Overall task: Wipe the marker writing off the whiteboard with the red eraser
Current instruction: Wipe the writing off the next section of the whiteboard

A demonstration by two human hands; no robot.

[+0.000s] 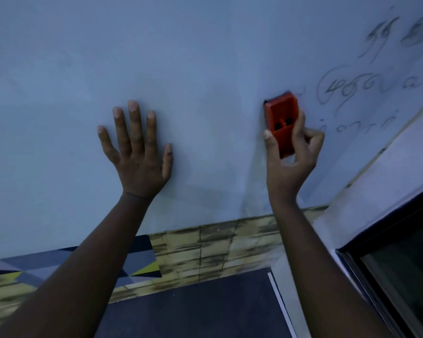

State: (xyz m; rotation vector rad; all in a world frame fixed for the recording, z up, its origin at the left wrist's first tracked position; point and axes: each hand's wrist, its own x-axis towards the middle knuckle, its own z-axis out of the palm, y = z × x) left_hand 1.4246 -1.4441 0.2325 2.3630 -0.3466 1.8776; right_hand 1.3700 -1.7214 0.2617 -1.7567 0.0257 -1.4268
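Observation:
The whiteboard point(205, 57) fills most of the view. Faint dark marker writing point(366, 86) in several lines sits at its right side. My right hand point(291, 162) grips the red eraser point(282, 120) by its lower half and presses it against the board, just left of the writing. The eraser's dark pad faces the board. My left hand point(137, 152) lies flat on the board to the left, fingers spread, holding nothing. The board around and left of the eraser shows only pale smears.
Below the board runs a yellowish tiled wall strip point(217, 242). A grey, black and yellow patterned panel point(142, 259) lies at lower left, a dark surface point(193, 308) below centre. A dark-framed window point(401, 264) stands at the right.

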